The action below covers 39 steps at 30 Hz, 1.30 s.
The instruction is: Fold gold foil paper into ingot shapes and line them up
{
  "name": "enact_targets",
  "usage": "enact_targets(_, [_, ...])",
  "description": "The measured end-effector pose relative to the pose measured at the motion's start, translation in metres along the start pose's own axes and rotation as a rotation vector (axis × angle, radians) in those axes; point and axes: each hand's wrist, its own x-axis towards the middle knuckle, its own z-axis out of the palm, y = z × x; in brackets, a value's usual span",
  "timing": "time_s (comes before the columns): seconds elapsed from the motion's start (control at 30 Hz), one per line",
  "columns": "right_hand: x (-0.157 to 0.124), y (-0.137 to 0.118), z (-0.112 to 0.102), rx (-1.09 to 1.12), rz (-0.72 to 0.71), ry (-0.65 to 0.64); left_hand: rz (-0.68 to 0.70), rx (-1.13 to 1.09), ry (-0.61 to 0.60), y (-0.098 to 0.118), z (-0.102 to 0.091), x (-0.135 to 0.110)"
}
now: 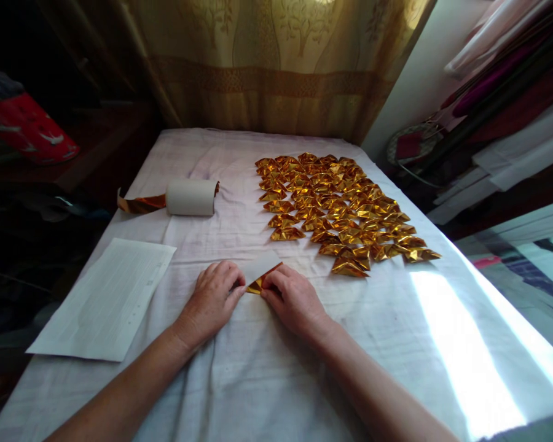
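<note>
My left hand [214, 298] and my right hand [292, 298] lie knuckles-up on the white cloth [258, 368], fingertips pinched together on a small piece of gold foil paper [260, 273] between them. The piece shows its white back on top and a gold edge underneath, partly folded. Beyond my right hand lie rows of several folded gold foil shapes [336, 209], spread over the right half of the cloth. A roll of foil paper [191, 197], white side out with a gold tail trailing left, rests to the far left.
A white lined sheet [105, 298] lies at the table's left edge. A patterned curtain [267, 67] hangs behind the table. Stacked fabrics and rolls [502, 104] fill the right side; a red item [27, 126] sits at the dark left. Sunlight glares on the cloth's right edge.
</note>
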Motion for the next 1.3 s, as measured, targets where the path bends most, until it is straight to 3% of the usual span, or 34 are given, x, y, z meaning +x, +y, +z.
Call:
enact_targets(0.13, [0.000,0.000,0.001,-0.007,-0.010,0.031,0.040,-0.022,0.046,0.001,0.000,-0.003])
enact_targets(0.27, [0.000,-0.001,0.003,-0.012,-0.004,0.057,0.153,0.093,0.142,0.010,0.000,-0.008])
enact_targets(0.4, [-0.002,0.005,-0.002,0.112,-0.023,0.038,0.268,0.242,0.117,0.017,-0.002,-0.004])
enact_targets(0.53, [-0.005,0.018,-0.011,0.272,-0.169,0.046,0.331,0.309,0.082,0.017,-0.005,0.003])
enact_targets(0.7, [-0.003,0.030,-0.013,0.086,-0.323,0.114,0.385,0.338,0.098,0.017,-0.008,0.003])
enact_targets(0.93, [0.003,0.041,-0.013,-0.132,-0.336,0.184,0.513,0.375,0.212,0.004,-0.010,0.002])
enact_targets(1.07, [-0.001,0.034,-0.015,-0.192,-0.427,0.168,0.487,0.424,0.294,-0.003,-0.014,-0.001])
enact_targets(1.3, [-0.009,0.018,-0.007,-0.248,-0.461,0.090,0.429,0.334,0.174,0.017,-0.010,-0.025])
